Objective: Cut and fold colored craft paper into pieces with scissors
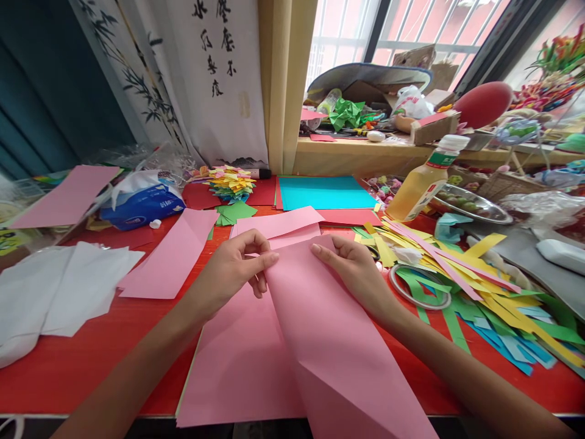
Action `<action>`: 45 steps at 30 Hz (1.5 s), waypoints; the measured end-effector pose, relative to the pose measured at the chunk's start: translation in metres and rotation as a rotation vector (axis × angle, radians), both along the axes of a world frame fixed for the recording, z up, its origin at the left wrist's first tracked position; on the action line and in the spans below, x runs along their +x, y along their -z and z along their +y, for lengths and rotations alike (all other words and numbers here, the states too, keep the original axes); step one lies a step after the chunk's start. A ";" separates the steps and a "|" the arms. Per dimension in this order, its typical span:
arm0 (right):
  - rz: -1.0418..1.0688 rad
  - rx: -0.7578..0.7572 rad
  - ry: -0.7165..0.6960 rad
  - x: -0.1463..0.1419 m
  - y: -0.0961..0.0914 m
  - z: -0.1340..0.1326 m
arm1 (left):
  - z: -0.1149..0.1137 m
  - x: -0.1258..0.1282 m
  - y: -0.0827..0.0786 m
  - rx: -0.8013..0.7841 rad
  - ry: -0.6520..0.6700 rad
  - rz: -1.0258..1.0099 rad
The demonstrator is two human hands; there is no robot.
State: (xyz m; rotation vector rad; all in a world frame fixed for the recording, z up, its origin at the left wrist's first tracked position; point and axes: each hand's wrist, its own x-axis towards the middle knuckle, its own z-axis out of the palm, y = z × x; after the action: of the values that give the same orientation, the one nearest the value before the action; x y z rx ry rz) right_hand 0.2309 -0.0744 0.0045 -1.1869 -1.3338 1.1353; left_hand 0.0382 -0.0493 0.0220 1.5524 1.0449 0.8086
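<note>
A large sheet of pink paper (329, 317) is bent over on itself and slants toward me past the table's front edge. My left hand (244, 262) pinches its upper left corner between thumb and fingers. At its upper right edge, my right hand (347, 265) grips the paper with the thumb on top; the fingers behind are partly hidden. Beneath lies a pink sheet (237, 378) flat on the table, with a pale green edge showing at its left. Just beyond my hands rests a folded pink piece (278, 224).
Pink strips (171, 256) and white sheets (86, 286) lie left, near a blue tissue pack (142, 204). Right are a tape roll (418, 302), coloured paper strips (507, 305) and a juice bottle (423, 183). Blue paper (326, 192) and a folded-paper stack (231, 184) sit behind.
</note>
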 end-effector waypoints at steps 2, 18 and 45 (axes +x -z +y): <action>-0.001 -0.014 -0.001 0.000 0.000 0.000 | 0.000 0.000 0.000 0.004 -0.003 -0.001; 0.024 -0.045 -0.031 0.001 -0.001 -0.002 | -0.002 0.004 0.000 0.040 -0.049 0.008; -0.012 -0.023 -0.015 0.001 -0.001 -0.003 | -0.009 0.008 0.004 0.206 -0.149 0.081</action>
State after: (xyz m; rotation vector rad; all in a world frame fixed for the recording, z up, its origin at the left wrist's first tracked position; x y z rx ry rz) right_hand 0.2320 -0.0774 0.0054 -1.2042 -1.3433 1.1588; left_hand 0.0461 -0.0585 0.0182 1.7069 1.1761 0.9881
